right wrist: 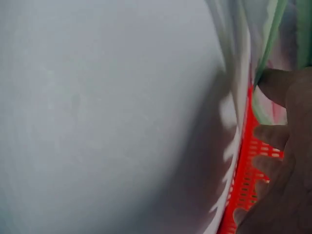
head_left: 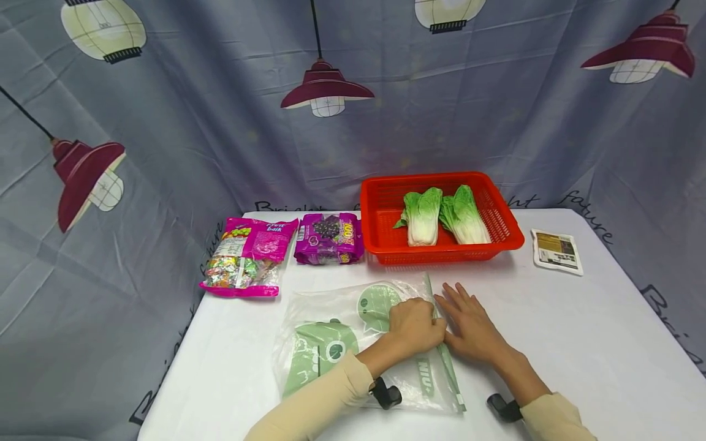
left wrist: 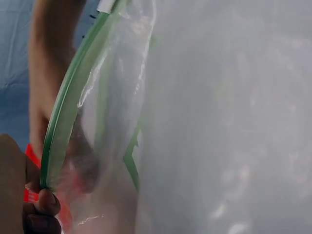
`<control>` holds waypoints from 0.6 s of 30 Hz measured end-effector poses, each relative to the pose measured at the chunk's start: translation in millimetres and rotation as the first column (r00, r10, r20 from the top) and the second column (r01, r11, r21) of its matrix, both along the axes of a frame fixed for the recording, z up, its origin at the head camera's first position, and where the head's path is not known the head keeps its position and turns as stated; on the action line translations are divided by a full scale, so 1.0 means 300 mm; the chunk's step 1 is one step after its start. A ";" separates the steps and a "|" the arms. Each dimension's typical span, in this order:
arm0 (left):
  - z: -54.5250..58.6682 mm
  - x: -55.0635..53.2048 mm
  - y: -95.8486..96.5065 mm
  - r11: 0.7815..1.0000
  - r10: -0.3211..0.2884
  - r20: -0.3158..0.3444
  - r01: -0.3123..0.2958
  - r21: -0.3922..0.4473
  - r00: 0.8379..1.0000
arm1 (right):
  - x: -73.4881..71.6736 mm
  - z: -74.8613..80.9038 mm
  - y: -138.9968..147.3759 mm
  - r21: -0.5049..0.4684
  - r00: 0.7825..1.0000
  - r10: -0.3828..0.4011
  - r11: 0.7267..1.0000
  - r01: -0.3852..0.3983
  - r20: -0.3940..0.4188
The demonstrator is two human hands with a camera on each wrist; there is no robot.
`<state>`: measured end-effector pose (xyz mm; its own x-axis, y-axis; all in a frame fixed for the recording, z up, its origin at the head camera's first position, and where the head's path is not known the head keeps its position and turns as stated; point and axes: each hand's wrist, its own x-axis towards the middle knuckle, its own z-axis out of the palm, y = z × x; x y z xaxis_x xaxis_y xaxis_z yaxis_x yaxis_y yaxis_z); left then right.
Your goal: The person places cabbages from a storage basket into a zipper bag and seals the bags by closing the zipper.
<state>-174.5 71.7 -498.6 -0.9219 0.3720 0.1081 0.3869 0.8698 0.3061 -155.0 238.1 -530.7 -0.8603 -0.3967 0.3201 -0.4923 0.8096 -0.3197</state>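
Observation:
A clear plastic zip bag [head_left: 353, 300] with green cartoon prints lies flat on the white table, its green zip edge [left wrist: 58, 105] facing right. My left hand [head_left: 416, 324] reaches across the bag and pinches that edge near its middle, fingers curled. In the left wrist view, its thumb and fingers [left wrist: 48, 202] meet at the green strip. My right hand [head_left: 473, 331] lies just right of the edge with fingers extended and spread. Its thumb [right wrist: 273, 84] touches the green strip in the right wrist view.
Behind the bag stands a red plastic basket [head_left: 380, 251] holding two small leafy cabbages [head_left: 423, 223]. To its left lie a purple grape-print pack [head_left: 329, 239] and a pink candy bag [head_left: 248, 257]. A small white-and-brown packet [head_left: 557, 251] lies at the right. Grey curtain [head_left: 441, 122] surrounds the table.

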 end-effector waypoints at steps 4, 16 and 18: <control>0.014 0.002 -0.036 0.999 -0.005 -0.016 0.006 0.047 1.000 | 0.005 -0.011 -0.017 0.007 0.998 0.049 0.999 -0.049 -0.037; 0.047 -0.002 -0.114 0.979 -0.016 -0.046 0.025 0.202 0.999 | 0.017 -0.007 -0.081 0.122 0.977 0.202 0.973 -0.193 -0.062; 0.056 -0.003 -0.124 0.975 -0.018 -0.054 0.030 0.222 0.998 | 0.020 -0.010 -0.087 0.143 0.974 0.218 0.968 -0.208 -0.058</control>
